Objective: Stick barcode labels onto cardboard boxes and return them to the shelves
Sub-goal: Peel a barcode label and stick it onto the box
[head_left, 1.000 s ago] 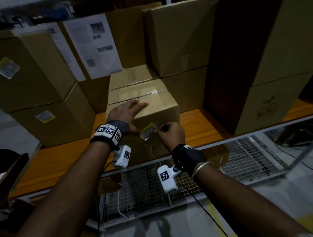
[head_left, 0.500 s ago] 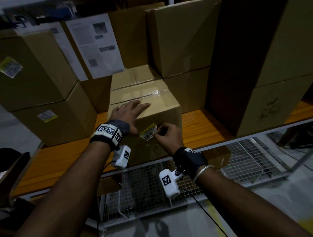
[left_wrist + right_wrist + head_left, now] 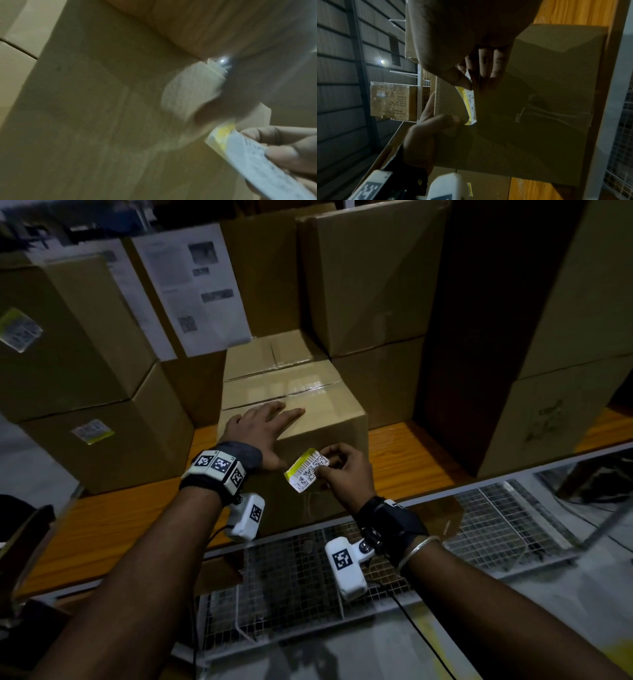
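Observation:
A taped cardboard box (image 3: 318, 419) stands on the wooden shelf (image 3: 113, 525), its front face toward me. My left hand (image 3: 263, 424) lies flat on the box's top near the front edge, fingers straight. My right hand (image 3: 337, 470) pinches a white barcode label (image 3: 307, 469) with a yellow edge and holds it against the upper front face of the box. The left wrist view shows the box front (image 3: 102, 108) up close, with the label (image 3: 254, 158) and my right fingers (image 3: 283, 148) at the lower right. In the right wrist view the label (image 3: 470, 106) stands edge-on against the box (image 3: 539, 108).
Larger cardboard boxes (image 3: 85, 371) are stacked left, behind and right of the small box, some with labels (image 3: 91, 430) stuck on. Printed sheets (image 3: 191, 285) hang at the back. A white wire basket (image 3: 376, 559) hangs below the shelf edge.
My right hand has lifted the label a little higher on the box's front face and turned it so its printed side shows more. My left hand stays flat on the top.

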